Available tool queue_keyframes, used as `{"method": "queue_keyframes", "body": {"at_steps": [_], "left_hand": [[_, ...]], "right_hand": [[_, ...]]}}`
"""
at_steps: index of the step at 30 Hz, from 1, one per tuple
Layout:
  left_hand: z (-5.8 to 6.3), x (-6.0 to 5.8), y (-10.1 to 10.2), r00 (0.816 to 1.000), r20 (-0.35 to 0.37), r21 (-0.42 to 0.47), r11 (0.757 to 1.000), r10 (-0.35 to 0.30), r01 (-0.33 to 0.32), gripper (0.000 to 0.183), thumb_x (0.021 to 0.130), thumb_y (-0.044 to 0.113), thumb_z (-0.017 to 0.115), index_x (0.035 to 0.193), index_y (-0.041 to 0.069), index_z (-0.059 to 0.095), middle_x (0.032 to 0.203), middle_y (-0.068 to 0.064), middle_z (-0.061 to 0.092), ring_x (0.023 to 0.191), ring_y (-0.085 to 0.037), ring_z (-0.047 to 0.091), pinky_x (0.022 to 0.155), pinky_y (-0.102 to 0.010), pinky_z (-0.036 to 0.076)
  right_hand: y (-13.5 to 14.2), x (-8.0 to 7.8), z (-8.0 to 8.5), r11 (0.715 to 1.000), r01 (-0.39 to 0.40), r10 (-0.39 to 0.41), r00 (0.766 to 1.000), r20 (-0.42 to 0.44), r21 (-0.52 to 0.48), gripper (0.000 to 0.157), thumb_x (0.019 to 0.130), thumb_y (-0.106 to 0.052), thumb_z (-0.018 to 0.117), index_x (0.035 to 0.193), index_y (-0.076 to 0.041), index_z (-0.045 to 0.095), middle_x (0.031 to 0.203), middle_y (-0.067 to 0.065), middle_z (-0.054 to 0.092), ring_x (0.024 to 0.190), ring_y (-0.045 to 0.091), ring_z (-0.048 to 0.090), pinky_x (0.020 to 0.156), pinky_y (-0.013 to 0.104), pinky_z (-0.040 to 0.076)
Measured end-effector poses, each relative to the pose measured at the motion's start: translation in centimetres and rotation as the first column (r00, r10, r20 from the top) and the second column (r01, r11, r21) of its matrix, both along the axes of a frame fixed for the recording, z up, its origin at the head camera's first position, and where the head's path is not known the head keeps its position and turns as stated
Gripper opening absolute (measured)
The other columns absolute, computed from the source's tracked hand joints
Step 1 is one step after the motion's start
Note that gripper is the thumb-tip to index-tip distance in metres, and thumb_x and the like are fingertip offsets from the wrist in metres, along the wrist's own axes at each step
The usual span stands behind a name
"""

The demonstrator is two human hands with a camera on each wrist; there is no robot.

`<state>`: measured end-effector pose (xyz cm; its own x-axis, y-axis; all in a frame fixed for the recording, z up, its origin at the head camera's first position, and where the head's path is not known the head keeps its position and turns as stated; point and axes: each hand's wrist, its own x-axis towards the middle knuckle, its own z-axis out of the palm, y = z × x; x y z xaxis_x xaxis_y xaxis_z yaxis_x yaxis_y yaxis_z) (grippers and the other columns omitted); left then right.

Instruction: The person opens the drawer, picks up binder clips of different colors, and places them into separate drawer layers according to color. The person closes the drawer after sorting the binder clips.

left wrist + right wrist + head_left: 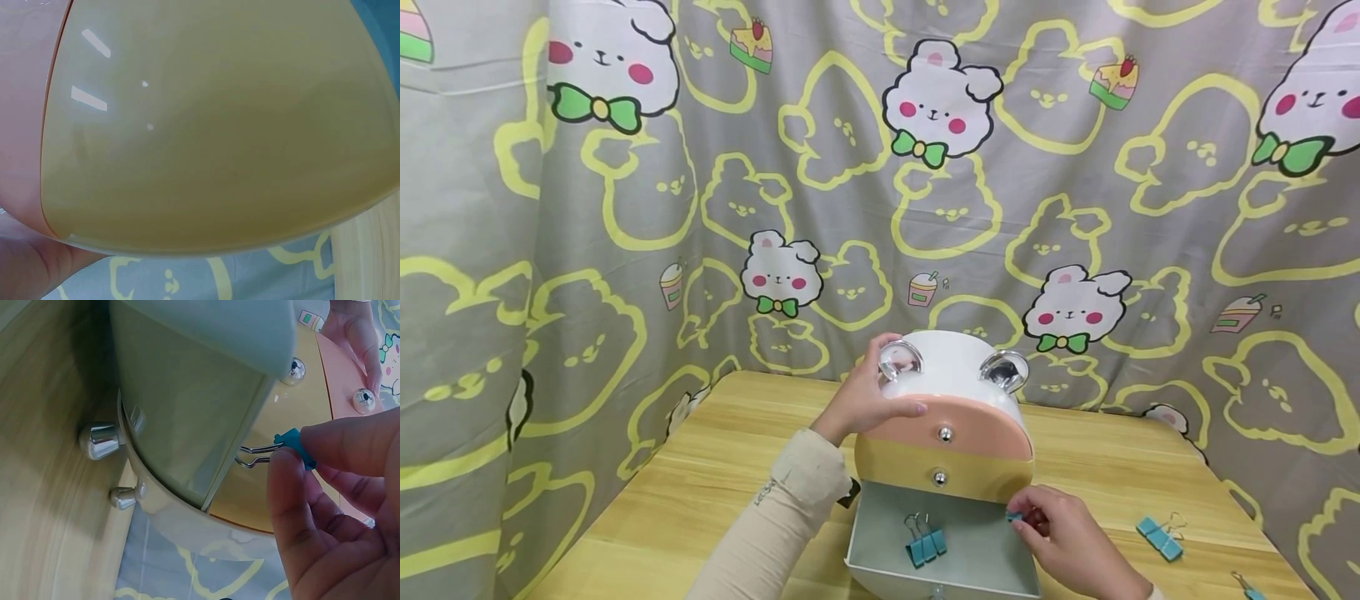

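A small drawer box (951,362) with a white top and silver ears stands on the table. Its pink drawer (977,425) and yellow drawer (910,467) are closed; the bottom drawer (880,533) is pulled out. My left hand (857,400) holds the box's upper left side, its thumb along the pink front and its fingers by the ear. Between thumb and fingers my right hand (1063,533) pinches a teal binder clip (294,447), wire handles pointing toward the open drawer's side wall. Teal binder clips (927,547) lie inside that drawer.
Right of the box, another teal binder clip (1161,538) lies on the wooden table (730,467), with one more clip (1252,592) at the lower frame edge. A patterned curtain (850,208) hangs behind and to the sides. Silver feet (103,440) show under the box.
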<state>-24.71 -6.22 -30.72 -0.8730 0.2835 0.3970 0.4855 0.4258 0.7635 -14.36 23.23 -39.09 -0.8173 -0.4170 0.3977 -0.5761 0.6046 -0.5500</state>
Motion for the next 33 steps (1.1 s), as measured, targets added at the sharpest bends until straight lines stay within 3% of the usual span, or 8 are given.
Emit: {"method": "queue_keyframes", "body": {"at_steps": [17,22,28,33], "left_hand": [[-0.1,-0.1,0.1,1.0,0.009,0.005,1.0,0.005,-0.005,0.102,0.063,0.035,0.09,0.144,0.03,0.028,0.133,-0.012,0.048,0.117,-0.027,0.049,0.098,-0.048,0.039],[-0.1,-0.1,0.0,1.0,0.001,0.001,1.0,0.006,-0.006,0.102,0.063,0.035,0.09,0.144,0.029,0.028,0.133,-0.013,0.048,0.117,-0.028,0.05,0.098,-0.048,0.039],[-0.1,-0.2,0.0,1.0,-0.001,0.002,1.0,0.003,-0.003,0.101,0.063,0.035,0.09,0.143,0.029,0.028,0.132,-0.014,0.048,0.116,-0.028,0.05,0.098,-0.048,0.039],[-0.1,-0.1,0.1,1.0,0.002,0.004,1.0,-0.001,0.001,0.101,0.063,0.034,0.09,0.143,0.029,0.028,0.132,-0.014,0.048,0.116,-0.028,0.05,0.098,-0.048,0.039]], "right_hand": [[-0.4,-0.1,0.1,1.0,-0.002,0.002,0.999,-0.033,-0.006,0.016,0.085,0.002,0.068,0.089,-0.013,0.063,0.082,-0.012,0.056,0.068,0.0,0.052,0.057,0.022,0.049],[-0.3,0.0,0.4,0.999,0.038,-0.038,0.999,-0.006,0.006,0.017,0.085,0.001,0.069,0.088,-0.015,0.062,0.081,-0.012,0.056,0.069,0.0,0.053,0.058,0.023,0.05],[0.0,0.0,0.7,0.998,0.062,-0.063,0.996,0.065,0.013,0.006,0.088,-0.004,0.068,0.09,-0.008,0.063,0.082,-0.008,0.057,0.07,0.001,0.054,0.06,0.023,0.051],[0.6,0.1,0.6,0.996,0.091,-0.092,0.994,0.058,0.012,0.005,0.09,-0.007,0.068,0.091,-0.008,0.063,0.081,-0.009,0.058,0.069,0.001,0.054,0.059,0.023,0.051]]}}
